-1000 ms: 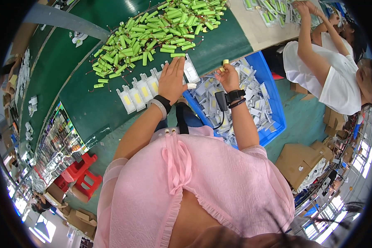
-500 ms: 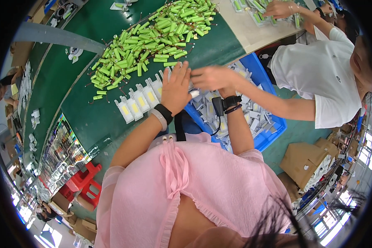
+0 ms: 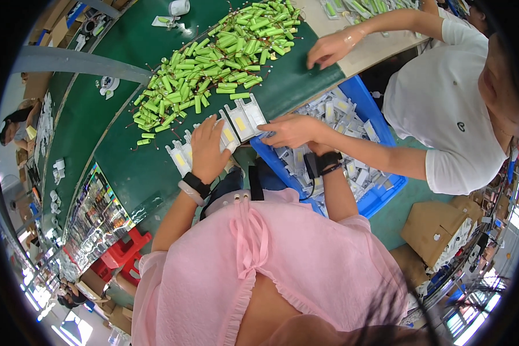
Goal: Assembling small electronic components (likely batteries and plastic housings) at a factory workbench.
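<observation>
A row of white plastic housings with yellow panels (image 3: 240, 123) lies along the near edge of the green table. My left hand (image 3: 209, 149) rests across the row's left part, fingers stretched out, covering several housings. My right hand (image 3: 316, 148) is over the blue bin (image 3: 387, 199), mostly hidden behind a co-worker's forearm; its fingers do not show. That co-worker's hand (image 3: 291, 130) reaches in from the right to the row's right end. Beyond the row lies a heap of green cylindrical battery cells (image 3: 213, 63) with thin wires.
Loose white housings (image 3: 352, 124) fill the bin beside the table. The co-worker's other hand (image 3: 328, 51) hovers near a pale bench (image 3: 375, 49) with more green cells. A grey metal post (image 3: 81, 60) crosses the far left, and red stools (image 3: 121, 249) stand below.
My left hand has moved left along the row, uncovering housings at its right end. The co-worker's farther hand has moved left and nearer, away from the cells on the pale bench.
</observation>
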{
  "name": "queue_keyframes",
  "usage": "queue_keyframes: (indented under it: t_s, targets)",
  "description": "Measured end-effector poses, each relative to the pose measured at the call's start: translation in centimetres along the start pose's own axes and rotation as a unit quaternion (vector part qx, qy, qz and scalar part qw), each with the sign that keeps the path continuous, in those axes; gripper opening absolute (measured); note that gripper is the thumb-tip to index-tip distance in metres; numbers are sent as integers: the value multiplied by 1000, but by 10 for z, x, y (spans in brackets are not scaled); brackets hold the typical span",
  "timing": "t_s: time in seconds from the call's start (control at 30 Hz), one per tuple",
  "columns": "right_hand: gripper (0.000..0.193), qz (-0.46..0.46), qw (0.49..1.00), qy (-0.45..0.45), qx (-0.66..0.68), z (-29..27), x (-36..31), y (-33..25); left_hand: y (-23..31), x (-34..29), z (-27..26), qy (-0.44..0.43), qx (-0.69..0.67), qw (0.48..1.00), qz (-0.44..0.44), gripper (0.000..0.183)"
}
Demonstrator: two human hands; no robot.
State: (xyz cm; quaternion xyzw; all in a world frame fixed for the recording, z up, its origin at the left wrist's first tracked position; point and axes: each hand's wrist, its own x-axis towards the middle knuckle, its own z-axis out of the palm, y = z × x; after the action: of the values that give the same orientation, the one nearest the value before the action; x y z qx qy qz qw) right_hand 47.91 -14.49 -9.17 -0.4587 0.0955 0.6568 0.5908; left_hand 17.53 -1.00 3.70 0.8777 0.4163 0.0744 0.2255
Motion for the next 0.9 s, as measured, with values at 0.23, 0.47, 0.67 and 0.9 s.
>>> queue_keyframes:
  t_s: [0.23,0.47,0.67,0.9]
  targets:
    - [27,39,981,-164,-91,-1,-37,13,-18,-9,-3,-7,11,1000,-16,84]
    - [24,-130,813,-248,-510,127,-70,47,-7,15,16,-1,-20,999,27,99]
    - [8,-418,630,-69,-651,179,-14,39,-12,16,36,12,-35,999,4,97]
    - [9,-393,492,-100,-770,190,24,18,-10,17,34,4,-56,998,-6,98]
